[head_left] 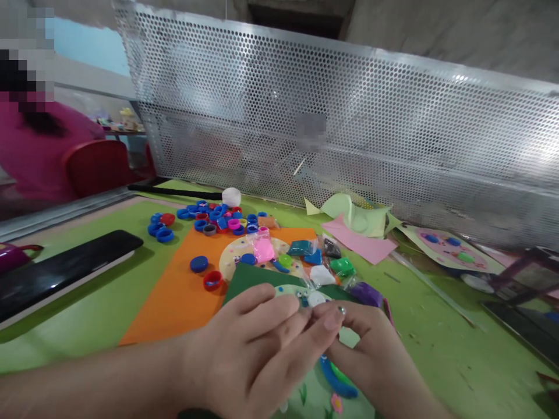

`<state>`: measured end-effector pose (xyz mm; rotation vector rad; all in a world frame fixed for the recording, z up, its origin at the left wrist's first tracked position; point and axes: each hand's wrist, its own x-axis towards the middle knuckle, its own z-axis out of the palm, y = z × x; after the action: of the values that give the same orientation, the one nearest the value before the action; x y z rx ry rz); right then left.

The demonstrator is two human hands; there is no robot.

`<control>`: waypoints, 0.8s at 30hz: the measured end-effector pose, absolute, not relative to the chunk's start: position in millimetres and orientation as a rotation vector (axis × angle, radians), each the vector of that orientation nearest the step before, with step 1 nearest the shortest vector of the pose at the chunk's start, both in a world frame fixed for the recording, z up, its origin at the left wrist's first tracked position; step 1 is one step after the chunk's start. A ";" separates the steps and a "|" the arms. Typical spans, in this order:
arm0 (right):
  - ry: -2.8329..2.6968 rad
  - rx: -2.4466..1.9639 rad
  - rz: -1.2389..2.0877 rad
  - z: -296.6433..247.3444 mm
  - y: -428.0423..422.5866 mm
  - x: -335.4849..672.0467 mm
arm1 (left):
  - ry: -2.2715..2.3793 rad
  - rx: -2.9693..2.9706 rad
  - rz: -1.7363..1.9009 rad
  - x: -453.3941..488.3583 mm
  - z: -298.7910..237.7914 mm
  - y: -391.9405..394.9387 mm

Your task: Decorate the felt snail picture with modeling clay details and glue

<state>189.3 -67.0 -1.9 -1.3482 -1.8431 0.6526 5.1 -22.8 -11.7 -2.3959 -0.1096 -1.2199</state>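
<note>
Head view, both hands low centre over the green table cover (87, 320).

Left hand (257, 355) comes in from lower left with its fingers curled inward. Right hand (371, 349) comes in from lower right, and its fingertips (332, 317) touch those of the left. A small white piece (315, 298) sits right at the meeting point, just above the tips. Both hands look pinched shut there, but I cannot tell which of them actually grips the piece, or whether either does, because the contact is hidden behind the fingers.

Under the hands there is a dark green sheet (248, 276) overlapping an orange sheet (174, 291). A blue clay strip (336, 381) lies below the right palm on a pale card.

Just beyond the fingertips are several small clear bags of clay: a purple bag (365, 293), a white bag (322, 274), a green bag (342, 266) and a pink bag (263, 250). The pink one lies on a round pale disc (236, 256).

Further back a heap of bottle caps (213, 215), mostly blue, is piled on the orange sheet's far edge. A lone blue cap (198, 263) and a red cap (212, 280) lie nearer, with a white lump (231, 196) behind the heap.

A black slab (65, 267) lies flat at far left, well apart from the hands. Pink paper (362, 241) and pale green paper (353, 212) lie by the perforated metal panel (349, 128) that closes off the back.

Another person in a pink top (39, 145) is at upper left by a red chair (96, 166)
</note>
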 end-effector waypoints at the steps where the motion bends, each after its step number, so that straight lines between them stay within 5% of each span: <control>1: -1.820 -1.355 0.677 -0.6 -67.3 188.9 | -0.106 -2.365 -1.219 5.2 -12.5 -23.5; 15: -1.632 -1.387 0.876 -3.3 -54.4 202.5 | -0.387 -2.706 -1.322 10.1 -11.1 -19.9; 24: -1.728 -1.509 0.690 -8.5 -58.2 225.3 | -0.499 -2.859 -1.073 6.2 -14.8 -7.7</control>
<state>225.3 -58.2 -8.5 -1.5091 -1.7277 0.6903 6.2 -7.7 -14.8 -2.8591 -0.4990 -1.0735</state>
